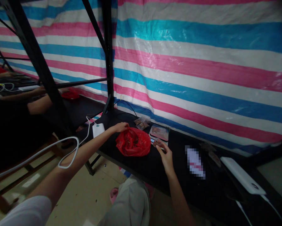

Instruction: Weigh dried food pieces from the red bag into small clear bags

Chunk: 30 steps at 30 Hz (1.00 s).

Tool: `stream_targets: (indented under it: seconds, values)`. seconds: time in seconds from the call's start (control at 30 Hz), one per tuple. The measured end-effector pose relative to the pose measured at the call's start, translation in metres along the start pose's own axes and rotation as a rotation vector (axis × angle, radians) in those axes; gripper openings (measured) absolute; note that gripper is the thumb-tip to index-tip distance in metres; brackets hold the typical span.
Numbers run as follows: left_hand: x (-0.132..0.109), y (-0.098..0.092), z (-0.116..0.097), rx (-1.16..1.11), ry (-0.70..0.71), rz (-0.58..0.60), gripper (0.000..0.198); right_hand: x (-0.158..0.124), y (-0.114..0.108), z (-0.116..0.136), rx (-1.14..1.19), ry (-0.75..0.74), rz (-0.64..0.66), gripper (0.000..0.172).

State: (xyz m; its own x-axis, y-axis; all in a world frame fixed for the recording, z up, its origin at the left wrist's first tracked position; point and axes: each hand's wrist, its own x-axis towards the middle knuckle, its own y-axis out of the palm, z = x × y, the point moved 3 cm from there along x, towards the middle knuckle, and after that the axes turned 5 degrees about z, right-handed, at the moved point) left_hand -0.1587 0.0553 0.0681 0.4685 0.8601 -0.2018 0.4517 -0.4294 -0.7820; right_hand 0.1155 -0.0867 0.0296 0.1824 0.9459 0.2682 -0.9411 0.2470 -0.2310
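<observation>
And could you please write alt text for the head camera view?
A person's left hand touches the rim of an open red plastic bag on a black table, while the right hand holds a small clear item near what looks like a scale. Striped sheeting hangs behind.

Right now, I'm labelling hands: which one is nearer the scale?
Right hand, at the near side of the scale; the left hand is farther away, across the red bag.

The sleeve (30, 211) is white, trousers (129, 205) pale grey, footwear (113, 193) pink.
</observation>
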Motion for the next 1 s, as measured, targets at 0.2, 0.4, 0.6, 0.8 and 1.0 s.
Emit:
stream_targets:
  seconds: [0.2,0.4,0.6,0.8,1.0]
  values:
    - [0.0,-0.004,-0.07,0.208,0.276,0.086,0.061,0.023,-0.056,-0.018,-0.12,0.021,-0.078,0.048]
    - [0.062,0.059,-0.169,0.373,0.497,-0.026,0.075,0.049,-0.091,-0.024,-0.254,0.001,-0.138,0.051]
    - [0.126,0.095,-0.173,0.422,0.495,-0.009,0.08,0.066,-0.11,-0.017,-0.424,-0.047,-0.108,0.049]
    - [0.132,0.103,-0.168,0.402,0.495,-0.074,0.091,0.083,-0.111,-0.02,-0.579,0.014,-0.1,0.046]
    - [0.134,0.093,-0.159,-0.187,0.599,0.002,0.084,0.092,-0.097,-0.002,-0.712,-0.017,-0.039,0.04]
